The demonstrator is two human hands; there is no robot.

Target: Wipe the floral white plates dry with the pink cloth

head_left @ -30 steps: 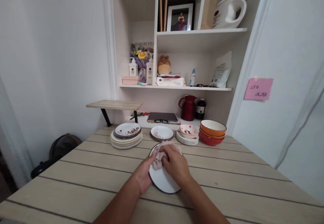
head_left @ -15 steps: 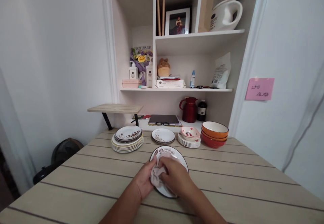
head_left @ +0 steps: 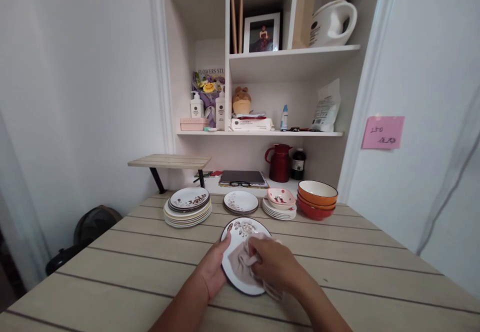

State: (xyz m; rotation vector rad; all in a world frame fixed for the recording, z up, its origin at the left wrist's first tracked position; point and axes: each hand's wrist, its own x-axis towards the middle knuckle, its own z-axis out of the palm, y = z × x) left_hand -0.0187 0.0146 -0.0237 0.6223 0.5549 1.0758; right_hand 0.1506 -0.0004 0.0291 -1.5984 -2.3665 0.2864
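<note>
A white plate (head_left: pixel 234 242) with a dark rim and brown flower print is tilted up in front of me over the table. My left hand (head_left: pixel 215 267) grips its left edge, thumb on the face and fingers behind. Bunched in my right hand (head_left: pixel 273 264) is a pale pinkish cloth (head_left: pixel 242 262), pressed against the lower right of the plate's face. Part of the cloth hangs past the plate's right edge. The right fingertips are hidden in its folds.
Behind the plate stand a tall plate stack (head_left: pixel 187 217), a smaller plate stack (head_left: pixel 240 202), small dishes under a pink bowl (head_left: pixel 281 198), and nested orange and red bowls (head_left: pixel 317 202). A raised wooden stand (head_left: pixel 170 161) is at back left; a red jug (head_left: pixel 279 164) sits behind.
My right hand has moved the cloth to the right across the plate, uncovering more of the flower print. My left hand still grips the left edge.
</note>
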